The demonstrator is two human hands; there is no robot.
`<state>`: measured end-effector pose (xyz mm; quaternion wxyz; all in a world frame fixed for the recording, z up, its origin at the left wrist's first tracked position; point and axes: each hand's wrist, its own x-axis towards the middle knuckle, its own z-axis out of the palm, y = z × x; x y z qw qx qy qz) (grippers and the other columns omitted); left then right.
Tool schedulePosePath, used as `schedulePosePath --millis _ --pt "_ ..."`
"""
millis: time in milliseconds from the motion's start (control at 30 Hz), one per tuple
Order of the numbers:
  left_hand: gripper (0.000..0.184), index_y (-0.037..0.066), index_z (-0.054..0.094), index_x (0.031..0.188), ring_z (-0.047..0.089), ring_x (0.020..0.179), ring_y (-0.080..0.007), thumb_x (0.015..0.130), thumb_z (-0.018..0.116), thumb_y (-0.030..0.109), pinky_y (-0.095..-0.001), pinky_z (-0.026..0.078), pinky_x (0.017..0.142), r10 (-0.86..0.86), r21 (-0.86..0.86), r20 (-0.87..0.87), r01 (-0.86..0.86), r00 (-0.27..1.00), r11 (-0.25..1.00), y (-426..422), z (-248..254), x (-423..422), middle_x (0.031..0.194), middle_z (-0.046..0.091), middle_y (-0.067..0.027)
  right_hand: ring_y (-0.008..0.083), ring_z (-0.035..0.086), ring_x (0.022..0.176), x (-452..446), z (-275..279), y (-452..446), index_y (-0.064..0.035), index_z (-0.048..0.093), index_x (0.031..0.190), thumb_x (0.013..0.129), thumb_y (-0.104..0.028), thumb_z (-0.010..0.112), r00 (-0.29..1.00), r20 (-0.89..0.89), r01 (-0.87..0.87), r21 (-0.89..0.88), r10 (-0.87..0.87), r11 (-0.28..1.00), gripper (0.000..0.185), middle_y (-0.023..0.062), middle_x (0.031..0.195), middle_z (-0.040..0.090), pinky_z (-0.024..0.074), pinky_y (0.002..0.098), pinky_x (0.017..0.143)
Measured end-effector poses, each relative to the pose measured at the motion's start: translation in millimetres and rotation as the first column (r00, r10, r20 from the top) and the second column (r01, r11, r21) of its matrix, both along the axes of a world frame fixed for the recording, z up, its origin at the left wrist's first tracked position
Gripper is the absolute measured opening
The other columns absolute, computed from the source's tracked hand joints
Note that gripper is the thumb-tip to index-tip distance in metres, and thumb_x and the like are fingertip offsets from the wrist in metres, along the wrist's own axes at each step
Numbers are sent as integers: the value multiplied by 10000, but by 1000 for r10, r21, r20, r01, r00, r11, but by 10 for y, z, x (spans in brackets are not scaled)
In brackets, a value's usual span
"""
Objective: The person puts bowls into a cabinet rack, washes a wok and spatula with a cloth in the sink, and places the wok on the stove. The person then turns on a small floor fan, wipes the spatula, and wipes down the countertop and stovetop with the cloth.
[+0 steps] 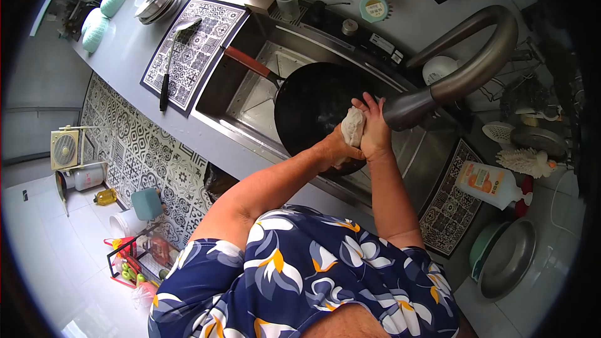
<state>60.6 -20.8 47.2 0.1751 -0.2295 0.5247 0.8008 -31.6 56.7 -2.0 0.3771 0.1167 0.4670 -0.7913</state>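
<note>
The left hand (338,149) is clasping a wadded pale cloth (354,125), its fingers curled round it, while the right hand (376,131) is pressing against the same cloth, palm flattened and fingers mostly extended. The cloth is hanging above the black wok (307,100), which is sitting inside the stainless-steel sink (250,107); a sheen in its bowl is possibly showing a little water. Stacked metal bowls (161,4) are resting on the counter (128,53), and a glass jar (287,5) is standing behind the sink.
</note>
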Motion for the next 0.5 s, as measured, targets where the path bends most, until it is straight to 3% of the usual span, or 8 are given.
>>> schedulePosePath --millis 33,100,167,233,300,367,400,500 --pt "751 78 387 1207 483 559 -93 570 774 168 -233 337 361 4 2 1 -4 1000 1000 31 -93 30 780 545 -12 168 529 887 18 126 9 -85 456 1171 883 -316 467 999 40 -4 -101 8 995 370 115 996 603 420 297 823" --pt "401 62 483 970 464 484 -115 631 681 144 -233 299 327 13 226 139 -45 990 973 65 -301 53 665 498 -32 232 488 1022 4 174 59 -88 388 1236 895 -343 430 998 56 -24 -161 33 987 428 162 1124 549 383 351 903" --pt "323 74 505 918 441 472 -105 646 662 150 -218 292 337 40 282 191 -94 981 955 13 -284 75 647 485 -13 363 373 1170 -31 128 143 -111 338 1303 830 -589 356 992 88 -54 -364 92 930 673 178 1313 381 296 510 981" --pt "246 87 527 867 418 459 -94 661 642 157 -203 284 347 67 332 246 -149 967 932 -19 -183 77 628 471 5 374 330 1208 -81 -40 201 -119 311 1320 820 -584 381 989 133 -13 -386 70 922 687 177 1346 331 263 553 988" --pt "219 80 530 882 385 417 -95 695 606 162 -197 278 342 10 584 180 -115 984 804 18 -67 78 626 467 -6 384 287 1247 -51 -50 192 -126 284 1338 811 -578 407 982 182 27 -405 52 914 705 176 1379 280 231 597 995" --pt "242 69 522 937 482 436 -142 719 589 150 -202 327 345 8 679 184 -133 983 722 138 92 92 659 512 -41 389 210 1292 13 -22 87 -137 247 1363 787 -564 467 952 137 -68 -777 274 626 750 165 1406 239 144 656 996" --pt "247 67 518 955 541 496 -182 731 582 149 -214 361 355 32 700 220 -181 975 691 206 197 103 689 535 -59 394 228 1285 53 -16 -20 -158 224 1378 827 -526 455 970 11 -122 -844 245 522 702 162 1383 293 161 650 993" --pt "264 60 515 990 622 636 -246 747 575 144 -244 425 385 136 741 250 -280 959 610 237 428 148 756 577 -89 395 197 1297 95 149 -50 -163 224 1379 834 -523 446 970 66 -15 -945 233 328 690 148 1402 265 145 633 1011"
